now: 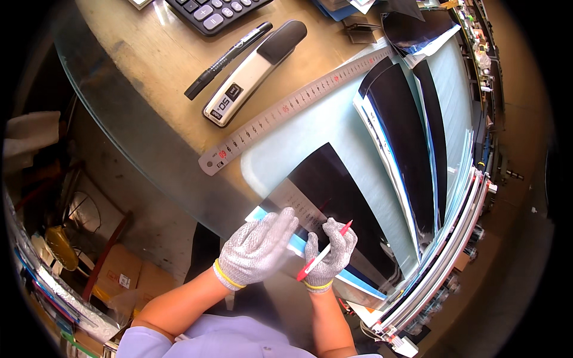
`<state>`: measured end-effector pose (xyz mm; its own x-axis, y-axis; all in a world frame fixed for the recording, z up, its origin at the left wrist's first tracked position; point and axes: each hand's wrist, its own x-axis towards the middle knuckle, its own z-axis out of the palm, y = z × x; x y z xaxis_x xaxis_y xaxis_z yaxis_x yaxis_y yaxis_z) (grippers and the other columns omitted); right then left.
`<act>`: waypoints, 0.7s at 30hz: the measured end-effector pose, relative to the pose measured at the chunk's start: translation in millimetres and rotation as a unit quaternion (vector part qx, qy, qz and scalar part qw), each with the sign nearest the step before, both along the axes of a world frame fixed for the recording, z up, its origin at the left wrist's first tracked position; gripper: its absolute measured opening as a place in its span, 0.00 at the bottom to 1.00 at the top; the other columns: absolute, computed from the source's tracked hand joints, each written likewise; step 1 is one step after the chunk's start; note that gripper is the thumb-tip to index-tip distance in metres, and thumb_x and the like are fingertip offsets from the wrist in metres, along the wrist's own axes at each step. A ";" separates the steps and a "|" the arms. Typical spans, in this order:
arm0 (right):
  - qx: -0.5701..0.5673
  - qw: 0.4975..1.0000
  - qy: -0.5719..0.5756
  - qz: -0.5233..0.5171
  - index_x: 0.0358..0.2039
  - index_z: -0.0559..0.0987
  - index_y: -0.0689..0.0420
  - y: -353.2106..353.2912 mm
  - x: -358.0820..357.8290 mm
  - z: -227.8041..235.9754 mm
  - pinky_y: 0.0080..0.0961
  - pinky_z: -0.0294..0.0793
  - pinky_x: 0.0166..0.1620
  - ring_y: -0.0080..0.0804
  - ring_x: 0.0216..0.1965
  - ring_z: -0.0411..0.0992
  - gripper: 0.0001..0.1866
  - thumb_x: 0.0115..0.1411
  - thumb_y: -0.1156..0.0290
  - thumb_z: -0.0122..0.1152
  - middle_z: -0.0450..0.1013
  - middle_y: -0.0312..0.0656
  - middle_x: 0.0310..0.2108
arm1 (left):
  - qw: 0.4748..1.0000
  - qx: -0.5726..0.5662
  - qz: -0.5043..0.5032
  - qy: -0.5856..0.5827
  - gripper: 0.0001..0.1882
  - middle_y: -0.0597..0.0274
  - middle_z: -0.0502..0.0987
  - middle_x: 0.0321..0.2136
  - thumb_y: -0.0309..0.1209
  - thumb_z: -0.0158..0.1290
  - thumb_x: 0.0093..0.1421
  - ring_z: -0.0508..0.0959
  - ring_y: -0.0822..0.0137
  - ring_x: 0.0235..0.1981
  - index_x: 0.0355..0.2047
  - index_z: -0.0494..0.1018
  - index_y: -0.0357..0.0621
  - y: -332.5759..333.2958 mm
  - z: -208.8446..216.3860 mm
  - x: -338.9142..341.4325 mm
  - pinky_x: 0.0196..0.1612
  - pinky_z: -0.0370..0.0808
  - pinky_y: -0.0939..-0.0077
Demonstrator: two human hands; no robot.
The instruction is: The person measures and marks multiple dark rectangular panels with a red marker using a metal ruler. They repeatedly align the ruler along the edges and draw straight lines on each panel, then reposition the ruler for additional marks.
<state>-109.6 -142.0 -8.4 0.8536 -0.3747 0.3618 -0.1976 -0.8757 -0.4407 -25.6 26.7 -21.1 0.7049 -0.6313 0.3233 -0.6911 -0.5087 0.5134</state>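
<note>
My right hand (331, 253), in a grey knit glove, is closed round a slim white pen with red ends (323, 256). It rests by the near edge of a black sheet (343, 185). My left hand (256, 247), gloved the same way and a little blurred, lies with its fingers stretched out, its tips at the sheet's near left edge. A grey band with printed marks (290, 198), apparently a ruler, crosses the black sheet just beyond both hands. Blue and white strips (365, 283) show along the sheet's near side.
A long steel ruler (286, 113) lies across the glass tabletop (149, 77). Beyond it are a stapler (256, 71), a black marker (227, 61) and a calculator (212, 12). Stacks of black sheets (394, 119) stand right. Cardboard boxes (128, 271) sit below, left.
</note>
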 end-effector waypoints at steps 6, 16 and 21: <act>0.002 1.000 0.008 -0.007 0.44 0.83 0.57 0.7 -1.0 0.4 0.43 0.75 0.52 0.49 0.47 0.75 0.21 0.47 0.77 0.75 0.80 0.48 0.44 | 1.000 -0.002 0.008 0.000 0.24 0.60 0.82 0.55 0.41 0.61 0.56 0.82 0.61 0.50 0.52 0.84 0.46 -2.1 0.0 -1.4 0.54 0.76 0.66; -0.001 1.000 0.009 -0.015 0.44 0.84 0.56 2.1 1.2 0.9 0.43 0.75 0.52 0.49 0.47 0.75 0.20 0.49 0.76 0.76 0.80 0.46 0.44 | 0.999 0.044 0.029 0.011 0.26 0.61 0.80 0.59 0.46 0.59 0.60 0.78 0.60 0.55 0.55 0.82 0.46 -3.2 2.7 -6.3 0.61 0.69 0.63; -0.010 1.000 0.016 -0.010 0.43 0.84 0.56 1.0 0.8 1.8 0.44 0.75 0.53 0.49 0.47 0.74 0.20 0.48 0.77 0.76 0.79 0.46 0.44 | 0.995 0.088 0.048 -0.003 0.30 0.60 0.77 0.62 0.49 0.59 0.59 0.72 0.58 0.63 0.57 0.81 0.46 -4.6 3.7 -12.4 0.69 0.59 0.61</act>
<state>-108.9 -141.0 -6.6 0.8572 -0.3848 0.3423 -0.2286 -0.8799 -0.4166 -37.9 22.1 -17.4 0.7631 -0.6083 0.2183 -0.6377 -0.6539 0.4072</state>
